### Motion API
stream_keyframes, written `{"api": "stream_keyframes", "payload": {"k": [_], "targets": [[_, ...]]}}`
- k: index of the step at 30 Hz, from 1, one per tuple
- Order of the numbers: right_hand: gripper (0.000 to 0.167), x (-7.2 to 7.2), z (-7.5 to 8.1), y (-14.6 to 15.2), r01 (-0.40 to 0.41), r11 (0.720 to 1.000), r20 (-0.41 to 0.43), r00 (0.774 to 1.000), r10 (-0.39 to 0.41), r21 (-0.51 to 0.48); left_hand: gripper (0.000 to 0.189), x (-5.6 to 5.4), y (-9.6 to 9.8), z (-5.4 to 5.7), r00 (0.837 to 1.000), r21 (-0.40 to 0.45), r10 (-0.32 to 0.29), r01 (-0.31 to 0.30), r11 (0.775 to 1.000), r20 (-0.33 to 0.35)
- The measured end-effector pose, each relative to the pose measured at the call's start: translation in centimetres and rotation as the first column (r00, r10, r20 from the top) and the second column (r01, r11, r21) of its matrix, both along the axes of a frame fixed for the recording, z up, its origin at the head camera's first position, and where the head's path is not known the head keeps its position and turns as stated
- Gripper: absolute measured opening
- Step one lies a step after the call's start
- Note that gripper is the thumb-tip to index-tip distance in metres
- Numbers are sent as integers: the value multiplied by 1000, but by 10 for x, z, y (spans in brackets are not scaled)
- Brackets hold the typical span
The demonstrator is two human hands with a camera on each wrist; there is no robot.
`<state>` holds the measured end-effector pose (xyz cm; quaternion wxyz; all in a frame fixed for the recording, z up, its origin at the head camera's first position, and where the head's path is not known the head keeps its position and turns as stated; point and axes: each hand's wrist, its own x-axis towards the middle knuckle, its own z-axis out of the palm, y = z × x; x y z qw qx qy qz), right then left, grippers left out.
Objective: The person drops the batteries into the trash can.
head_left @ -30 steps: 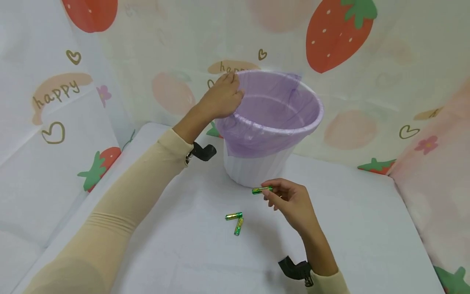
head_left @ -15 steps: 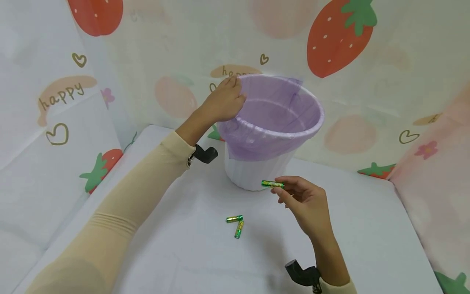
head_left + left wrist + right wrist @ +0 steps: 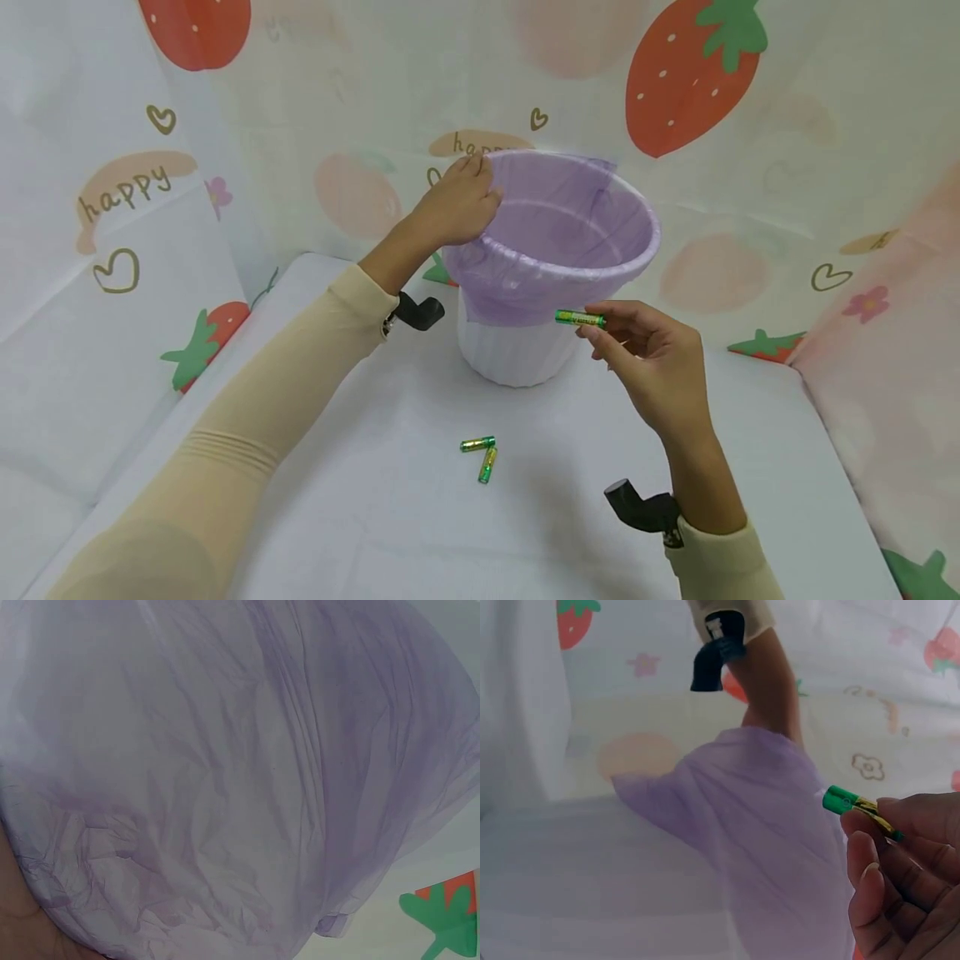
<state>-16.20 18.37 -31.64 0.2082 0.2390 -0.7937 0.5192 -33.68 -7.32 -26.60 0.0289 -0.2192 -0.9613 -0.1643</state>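
Observation:
My right hand [image 3: 660, 367] pinches a green and gold battery [image 3: 581, 318] between thumb and fingers, held in front of the bin below its rim. In the right wrist view the same battery [image 3: 847, 801] sticks out past the fingertips. A white trash bin [image 3: 517, 354] lined with a purple plastic bag [image 3: 510, 292] stands at the back of the table. At its left rim, my left hand [image 3: 461, 200] holds on, fingers hooked over the edge. Two more batteries lie on the table, one crosswise [image 3: 477, 444] and another lengthwise [image 3: 487, 465], their ends close together.
A white cloth covers the table [image 3: 360, 492]. Behind the bin hangs a curtain [image 3: 420, 67] printed with strawberries. The purple bag [image 3: 225, 750] fills most of the left wrist view. Both wrists wear a black camera mount [image 3: 641, 507].
My right hand has risen with the battery and moved right, from near the bin's base to just under its rim. The left hand has stayed on the rim.

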Motion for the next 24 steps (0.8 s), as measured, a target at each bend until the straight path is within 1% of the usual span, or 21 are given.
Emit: {"api": "stream_keyframes", "payload": {"k": [6,11,14,20,24], "targets": [[23,-15,16,2,36,999,-78,996,-33,39,63,1,0,0,1000,1,-2,2,1000,-1],[19,-26,27,2,105,989,-156,984,-88,107,63,0,0,0,1000,-10,-6,6,1000,-3],[18,-30,33,1,134,982,-187,976,-108,134,63,0,-1,-1,1000,-12,-5,5,1000,-6],[17,-35,45,1,156,977,-207,971,-124,146,63,0,-1,-1,1000,-8,-11,11,1000,-8],[16,-42,53,0,170,974,-213,968,-136,149,63,1,-1,0,1000,-11,-11,11,1000,0]]}}
